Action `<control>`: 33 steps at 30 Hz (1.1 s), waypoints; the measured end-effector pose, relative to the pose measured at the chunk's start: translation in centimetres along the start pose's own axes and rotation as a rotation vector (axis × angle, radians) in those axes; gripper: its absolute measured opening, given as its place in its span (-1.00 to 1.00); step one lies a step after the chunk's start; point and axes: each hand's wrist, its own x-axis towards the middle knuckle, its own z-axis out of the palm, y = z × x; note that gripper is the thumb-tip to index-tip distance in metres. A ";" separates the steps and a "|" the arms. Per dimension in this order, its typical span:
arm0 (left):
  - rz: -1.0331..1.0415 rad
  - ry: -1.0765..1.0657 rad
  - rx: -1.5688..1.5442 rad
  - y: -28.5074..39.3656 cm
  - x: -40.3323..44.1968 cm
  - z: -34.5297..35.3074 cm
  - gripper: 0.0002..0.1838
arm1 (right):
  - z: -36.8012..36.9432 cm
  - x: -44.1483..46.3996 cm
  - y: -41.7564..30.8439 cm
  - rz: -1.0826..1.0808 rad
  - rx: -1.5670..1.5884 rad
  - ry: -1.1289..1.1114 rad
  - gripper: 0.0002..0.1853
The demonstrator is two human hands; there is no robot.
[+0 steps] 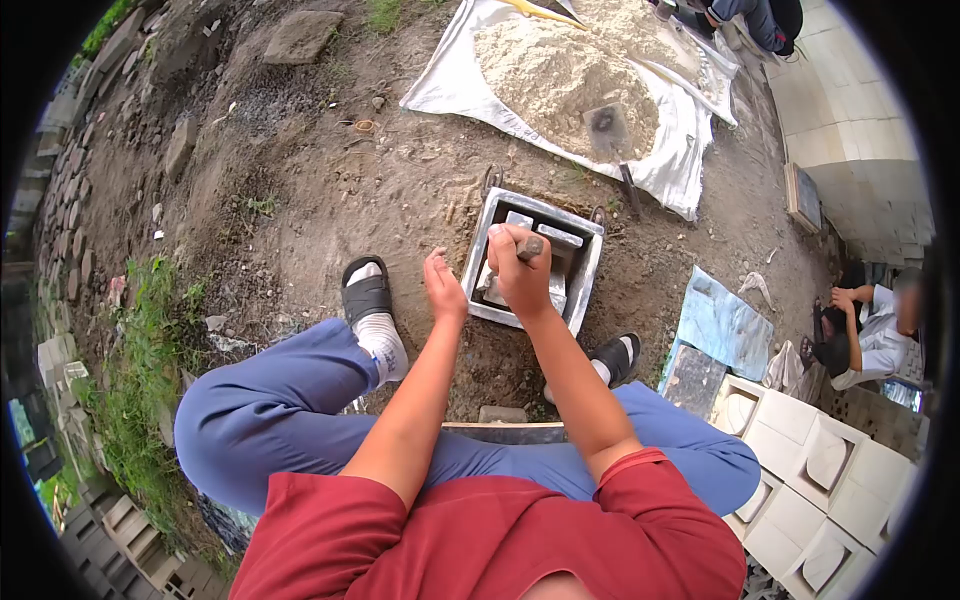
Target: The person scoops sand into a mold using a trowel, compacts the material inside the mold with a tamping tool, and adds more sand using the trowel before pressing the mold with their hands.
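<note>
A square grey metal mould [590, 275] stands on the dirt between my feet, with raised grey blocks [560, 235] inside it and a loop handle at its far corners. Over its middle, my right hand [522, 285] is closed round a tool with a round brown wooden handle [530, 248]. The handle's end points up, while the tool's lower part is hidden under the hand. Just off the mould's left side is my left hand [443, 288], open with its fingers loosely extended and holding nothing.
Beyond the mould, a pale sandy heap [560, 85] lies on white sheeting [685, 170] with a flat-bladed shovel [607, 132]. At right are a blue sheet [720, 320], several pale moulded blocks [800, 440] and a seated person [880, 335]. Another person [755, 20] is at the top right.
</note>
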 end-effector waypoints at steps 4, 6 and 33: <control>0.019 0.011 0.028 0.7 0.0 -0.2 -0.54 | -0.3 -2.2 6.2 -0.150 -0.121 -0.044 -0.56; 0.026 0.012 0.031 0.6 0.0 0.2 -0.54 | 0.2 -2.6 7.7 -0.119 -0.146 -0.039 -0.56; 0.059 0.010 0.017 -0.8 0.3 0.2 -0.54 | -1.1 -0.9 -0.1 -0.006 0.146 0.060 -0.53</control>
